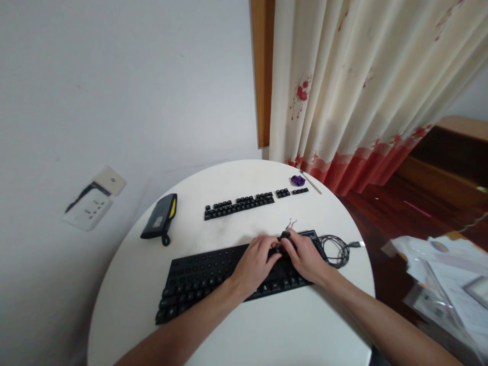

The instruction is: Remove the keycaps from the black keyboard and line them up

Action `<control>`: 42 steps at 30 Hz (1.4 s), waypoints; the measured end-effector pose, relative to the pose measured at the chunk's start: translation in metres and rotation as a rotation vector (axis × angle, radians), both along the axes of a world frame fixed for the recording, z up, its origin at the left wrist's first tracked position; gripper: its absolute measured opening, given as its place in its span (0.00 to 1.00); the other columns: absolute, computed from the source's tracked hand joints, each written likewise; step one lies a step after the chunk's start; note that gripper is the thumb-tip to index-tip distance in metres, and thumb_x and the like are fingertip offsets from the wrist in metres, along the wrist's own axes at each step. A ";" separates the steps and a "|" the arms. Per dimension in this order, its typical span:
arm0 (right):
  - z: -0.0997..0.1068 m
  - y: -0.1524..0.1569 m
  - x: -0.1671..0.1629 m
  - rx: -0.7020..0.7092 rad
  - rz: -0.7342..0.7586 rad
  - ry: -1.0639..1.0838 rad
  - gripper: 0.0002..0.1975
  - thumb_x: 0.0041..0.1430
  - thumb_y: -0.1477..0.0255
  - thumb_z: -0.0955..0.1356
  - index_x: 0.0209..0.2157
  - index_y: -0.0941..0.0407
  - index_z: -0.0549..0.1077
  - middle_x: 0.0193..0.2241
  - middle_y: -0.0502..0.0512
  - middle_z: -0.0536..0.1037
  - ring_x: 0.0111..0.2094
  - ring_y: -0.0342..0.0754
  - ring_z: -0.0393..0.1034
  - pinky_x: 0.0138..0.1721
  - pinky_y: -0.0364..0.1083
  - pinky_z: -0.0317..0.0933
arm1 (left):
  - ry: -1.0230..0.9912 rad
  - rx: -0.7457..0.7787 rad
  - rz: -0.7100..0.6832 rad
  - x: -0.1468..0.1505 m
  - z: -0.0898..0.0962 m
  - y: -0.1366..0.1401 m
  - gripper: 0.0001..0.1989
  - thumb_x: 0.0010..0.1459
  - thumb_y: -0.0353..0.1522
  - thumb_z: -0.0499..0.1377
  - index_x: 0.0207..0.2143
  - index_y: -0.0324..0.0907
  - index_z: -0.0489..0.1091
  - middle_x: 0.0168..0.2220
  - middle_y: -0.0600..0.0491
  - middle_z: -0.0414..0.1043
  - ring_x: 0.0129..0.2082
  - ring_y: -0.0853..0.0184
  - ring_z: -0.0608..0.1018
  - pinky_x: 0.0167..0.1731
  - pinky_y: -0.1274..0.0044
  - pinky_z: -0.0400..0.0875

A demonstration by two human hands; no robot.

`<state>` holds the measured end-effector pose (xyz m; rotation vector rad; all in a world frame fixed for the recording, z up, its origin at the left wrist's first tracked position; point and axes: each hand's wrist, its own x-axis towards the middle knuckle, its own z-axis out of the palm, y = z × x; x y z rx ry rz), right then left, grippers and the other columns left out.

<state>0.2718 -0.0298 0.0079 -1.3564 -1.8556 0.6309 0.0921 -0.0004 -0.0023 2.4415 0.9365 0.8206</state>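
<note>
A black keyboard (202, 277) lies at a slant across the white table. Over its right part, my left hand (259, 256) is closed, fingertips pinched together; whatever is between them is hidden. Close against it, my right hand (305, 254) grips a keycap puller (292, 222), whose thin wire prongs stick out past the fingers, away from me. A small black piece (285, 235) shows between the two hands; I cannot tell if it is the puller's handle or a keycap. Beyond the keyboard, loose black keycaps (240, 204) lie in rows.
A black case with a yellow patch (160, 218) sits on the table's left. A crumpled purple cloth or paper (298, 180) and a thin brush-like stick (310, 182) lie at the back right. The coiled cable (337, 252) rests right of the keyboard, near the round table edge.
</note>
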 end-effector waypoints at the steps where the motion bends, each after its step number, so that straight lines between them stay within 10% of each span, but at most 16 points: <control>1: -0.001 0.000 0.000 0.000 0.003 -0.001 0.09 0.69 0.71 0.58 0.33 0.53 0.63 0.27 0.50 0.70 0.28 0.47 0.66 0.33 0.44 0.57 | 0.033 0.053 -0.004 0.000 0.001 -0.001 0.10 0.60 0.28 0.60 0.43 0.43 0.65 0.40 0.52 0.71 0.43 0.63 0.73 0.45 0.70 0.70; 10: -0.001 0.000 0.003 0.052 0.002 0.073 0.11 0.69 0.69 0.59 0.30 0.53 0.61 0.25 0.49 0.67 0.26 0.46 0.62 0.31 0.44 0.56 | 0.218 0.331 0.010 -0.001 0.016 -0.009 0.10 0.66 0.30 0.53 0.49 0.45 0.68 0.45 0.50 0.72 0.45 0.61 0.72 0.45 0.67 0.65; 24: 0.007 0.000 0.001 -0.048 -0.041 0.476 0.14 0.69 0.65 0.60 0.29 0.55 0.65 0.22 0.46 0.66 0.23 0.43 0.61 0.26 0.42 0.56 | 0.107 0.084 0.065 0.007 0.046 -0.007 0.07 0.59 0.29 0.61 0.41 0.48 0.72 0.44 0.52 0.71 0.48 0.59 0.69 0.49 0.65 0.62; 36: 0.010 0.018 0.025 0.057 -0.531 0.679 0.17 0.67 0.61 0.60 0.31 0.58 0.71 0.16 0.45 0.65 0.16 0.41 0.57 0.19 0.42 0.52 | -0.153 -0.195 0.183 0.069 0.038 0.086 0.06 0.55 0.30 0.64 0.37 0.46 0.77 0.42 0.52 0.67 0.47 0.62 0.71 0.52 0.69 0.63; 42: 0.006 0.018 0.025 0.069 -0.481 0.677 0.16 0.67 0.62 0.61 0.32 0.57 0.71 0.17 0.45 0.64 0.17 0.42 0.55 0.19 0.42 0.52 | 0.133 -0.049 0.436 0.089 0.011 0.122 0.02 0.53 0.36 0.66 0.32 0.51 0.79 0.47 0.52 0.65 0.50 0.56 0.65 0.47 0.64 0.58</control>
